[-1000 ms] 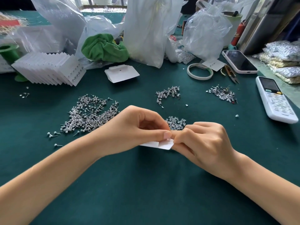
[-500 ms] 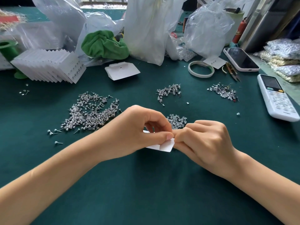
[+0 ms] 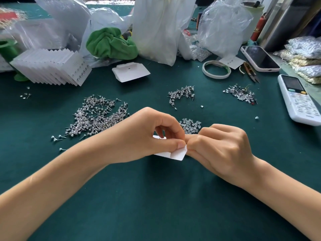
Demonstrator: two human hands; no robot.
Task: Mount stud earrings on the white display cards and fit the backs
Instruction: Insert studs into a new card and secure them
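At far left a fanned stack of white cards (image 3: 52,66) lies on the green table (image 3: 156,197), studs visible along the front card's right edge, with a green spool (image 3: 7,47) partly behind it. A few loose studs (image 3: 26,94) lie just in front of the stack. Right of these a large heap of stud earrings (image 3: 97,117) is spread out, reaching almost to the left hand (image 3: 147,136). Behind it sit a green cloth (image 3: 111,44), clear plastic bags (image 3: 156,26) and a short pile of blank cards (image 3: 130,72). At centre the left hand grips a white display card (image 3: 177,153), thumb on top and fingers curled round the card's far side; the card is held just above the table, one corner showing below the thumb. The right hand (image 3: 222,150) meets it at the card's right edge, fingertips pinched together against it; what they pinch is too small to tell. Just behind the hands lies a small heap of clear backs (image 3: 190,125). Farther back sits a smaller cluster of studs (image 3: 181,94), then a tape roll (image 3: 216,69), another stud cluster (image 3: 240,94), snips (image 3: 251,72), a phone (image 3: 260,58) and a white remote (image 3: 298,100) at the right edge.
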